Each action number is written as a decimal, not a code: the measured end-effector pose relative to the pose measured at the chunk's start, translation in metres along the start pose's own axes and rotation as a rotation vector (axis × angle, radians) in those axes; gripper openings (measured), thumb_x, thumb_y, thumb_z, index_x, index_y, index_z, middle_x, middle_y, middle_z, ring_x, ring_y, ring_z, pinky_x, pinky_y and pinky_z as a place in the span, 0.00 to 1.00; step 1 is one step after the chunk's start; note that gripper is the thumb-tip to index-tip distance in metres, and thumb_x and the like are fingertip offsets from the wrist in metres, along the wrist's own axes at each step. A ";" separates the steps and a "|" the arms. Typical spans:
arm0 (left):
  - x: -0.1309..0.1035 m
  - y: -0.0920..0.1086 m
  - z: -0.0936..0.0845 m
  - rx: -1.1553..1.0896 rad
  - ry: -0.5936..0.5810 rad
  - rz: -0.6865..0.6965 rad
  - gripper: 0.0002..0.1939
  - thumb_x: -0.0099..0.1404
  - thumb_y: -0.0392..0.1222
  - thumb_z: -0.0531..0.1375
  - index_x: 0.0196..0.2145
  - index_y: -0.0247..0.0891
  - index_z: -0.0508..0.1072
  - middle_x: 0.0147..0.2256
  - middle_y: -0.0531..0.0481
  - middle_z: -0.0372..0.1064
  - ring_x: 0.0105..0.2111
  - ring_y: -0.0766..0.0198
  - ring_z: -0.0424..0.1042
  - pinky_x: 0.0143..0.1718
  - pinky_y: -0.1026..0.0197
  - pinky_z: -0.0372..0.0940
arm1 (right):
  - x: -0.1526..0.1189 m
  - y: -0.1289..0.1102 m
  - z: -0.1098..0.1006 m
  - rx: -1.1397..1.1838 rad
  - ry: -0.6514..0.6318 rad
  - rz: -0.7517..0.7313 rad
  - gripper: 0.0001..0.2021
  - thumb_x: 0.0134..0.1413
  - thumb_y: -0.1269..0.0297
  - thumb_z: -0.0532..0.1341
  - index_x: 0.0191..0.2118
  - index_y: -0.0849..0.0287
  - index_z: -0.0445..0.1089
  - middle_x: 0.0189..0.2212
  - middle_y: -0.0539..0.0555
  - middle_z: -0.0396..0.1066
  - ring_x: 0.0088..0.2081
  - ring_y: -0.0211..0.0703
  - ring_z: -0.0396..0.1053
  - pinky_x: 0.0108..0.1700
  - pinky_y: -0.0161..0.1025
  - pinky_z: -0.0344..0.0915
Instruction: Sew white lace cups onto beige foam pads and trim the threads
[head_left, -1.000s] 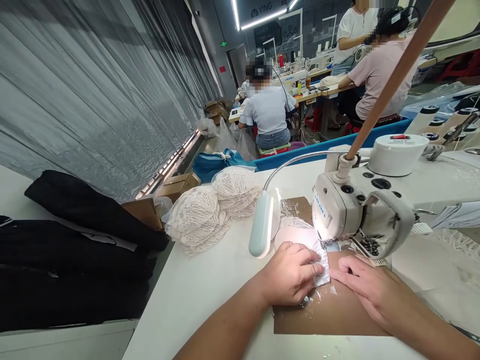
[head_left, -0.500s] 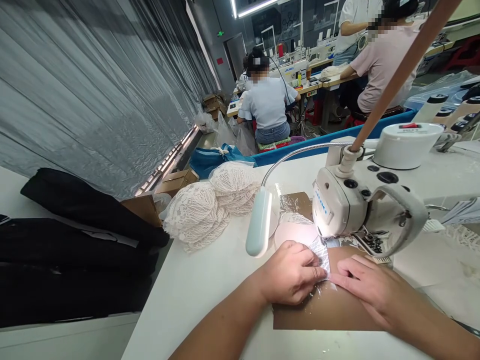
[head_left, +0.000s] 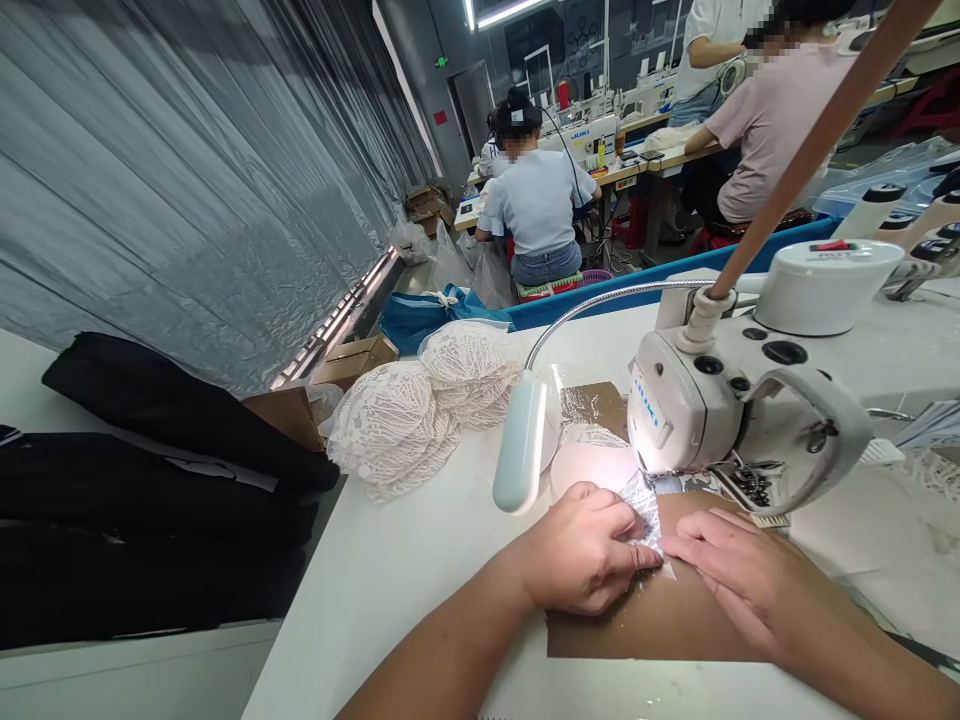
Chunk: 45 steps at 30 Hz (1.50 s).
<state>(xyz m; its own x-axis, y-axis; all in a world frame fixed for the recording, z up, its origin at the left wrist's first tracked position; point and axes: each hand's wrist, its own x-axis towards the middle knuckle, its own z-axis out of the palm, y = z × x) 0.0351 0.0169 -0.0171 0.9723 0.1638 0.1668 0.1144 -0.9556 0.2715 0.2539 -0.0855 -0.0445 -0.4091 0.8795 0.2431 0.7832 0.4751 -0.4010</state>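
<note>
My left hand (head_left: 596,550) is closed in a pinch on a white lace piece (head_left: 643,500), in front of the sewing machine (head_left: 679,405). The lace runs back under the machine head; the needle area is mostly hidden. Beside the lace lies a smooth pale pink cup-shaped piece (head_left: 589,467), partly covered by my left hand. My right hand (head_left: 739,565) rests on the brown board (head_left: 645,625), its fingers stretched out and their tips at the lace's right edge. The fingertips of both hands are only a little apart.
Stacked lace cups (head_left: 390,425) lie on the white table (head_left: 360,590) at left. A lamp (head_left: 520,445) on a bent metal neck hangs left of the machine head. Black cloth rolls (head_left: 172,420) lie at far left. Several co-workers, one in a light blue top (head_left: 536,200), are beyond the table.
My right hand's fingers have straightened and lie flatter at the lace edge. My left hand has barely moved. The view has shifted slightly.
</note>
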 end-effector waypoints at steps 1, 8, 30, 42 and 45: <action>0.000 0.000 0.000 -0.006 -0.002 0.001 0.14 0.65 0.40 0.56 0.47 0.44 0.75 0.41 0.47 0.69 0.39 0.59 0.65 0.45 0.54 0.59 | 0.000 -0.001 0.002 -0.004 -0.006 0.003 0.18 0.57 0.77 0.49 0.46 0.53 0.70 0.30 0.52 0.66 0.29 0.42 0.63 0.32 0.38 0.56; 0.004 0.001 0.000 -0.036 0.040 -0.053 0.14 0.67 0.39 0.54 0.48 0.38 0.72 0.49 0.43 0.70 0.46 0.56 0.67 0.46 0.55 0.62 | -0.008 0.003 0.018 -0.039 0.070 -0.029 0.20 0.50 0.80 0.50 0.45 0.54 0.69 0.32 0.53 0.67 0.33 0.47 0.61 0.34 0.42 0.52; 0.013 -0.001 0.001 0.112 0.049 -0.165 0.15 0.71 0.40 0.50 0.53 0.38 0.68 0.55 0.48 0.67 0.46 0.57 0.65 0.44 0.55 0.60 | 0.008 0.000 0.007 -0.271 0.239 -0.074 0.21 0.48 0.81 0.50 0.42 0.58 0.73 0.30 0.54 0.73 0.28 0.43 0.68 0.27 0.38 0.59; 0.012 -0.010 0.001 0.101 0.056 -0.172 0.15 0.70 0.38 0.52 0.52 0.40 0.68 0.56 0.52 0.67 0.48 0.57 0.63 0.45 0.54 0.57 | 0.019 -0.002 0.006 -0.459 0.298 0.025 0.26 0.46 0.82 0.49 0.46 0.62 0.76 0.33 0.57 0.78 0.20 0.37 0.70 0.17 0.32 0.60; 0.014 -0.011 0.000 0.107 0.058 -0.180 0.17 0.69 0.38 0.53 0.54 0.40 0.67 0.56 0.50 0.67 0.48 0.56 0.63 0.45 0.53 0.57 | 0.020 0.000 0.009 -0.494 0.303 0.053 0.27 0.45 0.83 0.48 0.47 0.61 0.76 0.31 0.56 0.78 0.16 0.35 0.66 0.15 0.32 0.58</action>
<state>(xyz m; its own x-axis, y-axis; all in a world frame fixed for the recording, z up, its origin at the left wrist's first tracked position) 0.0471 0.0295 -0.0176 0.9213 0.3448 0.1799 0.3089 -0.9298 0.2001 0.2418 -0.0679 -0.0478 -0.2686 0.8205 0.5047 0.9542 0.2984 0.0227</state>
